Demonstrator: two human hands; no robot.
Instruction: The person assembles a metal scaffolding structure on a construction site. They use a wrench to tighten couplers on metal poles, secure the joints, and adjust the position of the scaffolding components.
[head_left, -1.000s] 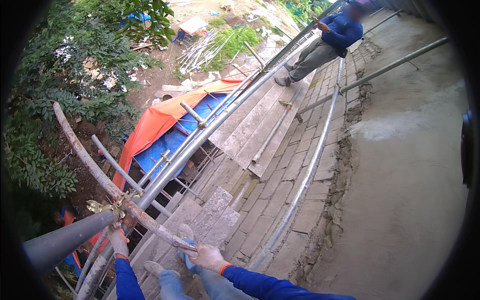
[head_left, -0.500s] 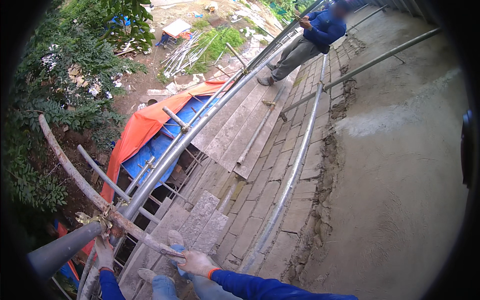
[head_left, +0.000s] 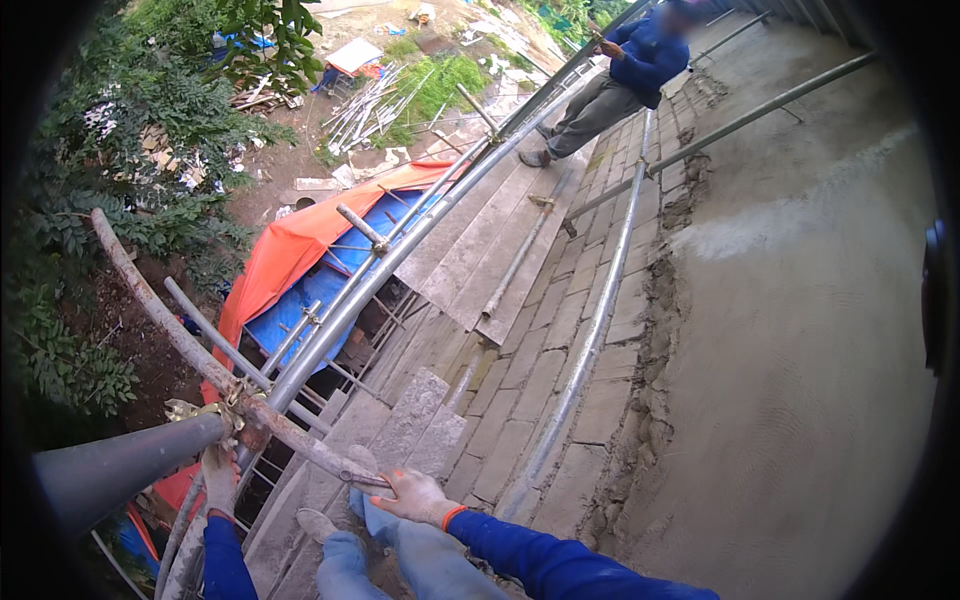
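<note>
A rusty scaffold tube (head_left: 160,300) runs from the upper left down toward me, crossing the silver rail by a brass-coloured coupler (head_left: 230,410). My right hand (head_left: 418,498), in a pale glove with an orange cuff, closes round the tube's near end. A slim metal piece (head_left: 362,477) lies along that end; its kind is unclear. My left hand (head_left: 219,474), also gloved, is raised just under the coupler, beside a thick grey tube (head_left: 130,460). Its fingers curl in behind the tube, so what they grip is hidden.
My shoes rest on narrow scaffold planks (head_left: 400,425). A silver guard rail (head_left: 345,315) borders the drop at left, above orange and blue tarpaulins (head_left: 275,270). At right is a brick ledge (head_left: 540,395) with a wet-looking cement surface (head_left: 780,380). Another person (head_left: 625,75) stands farther along the planks.
The whole view has shifted slightly. My right hand and the rusty tube's near end appear a little higher and farther right. My left hand stays under the coupler.
</note>
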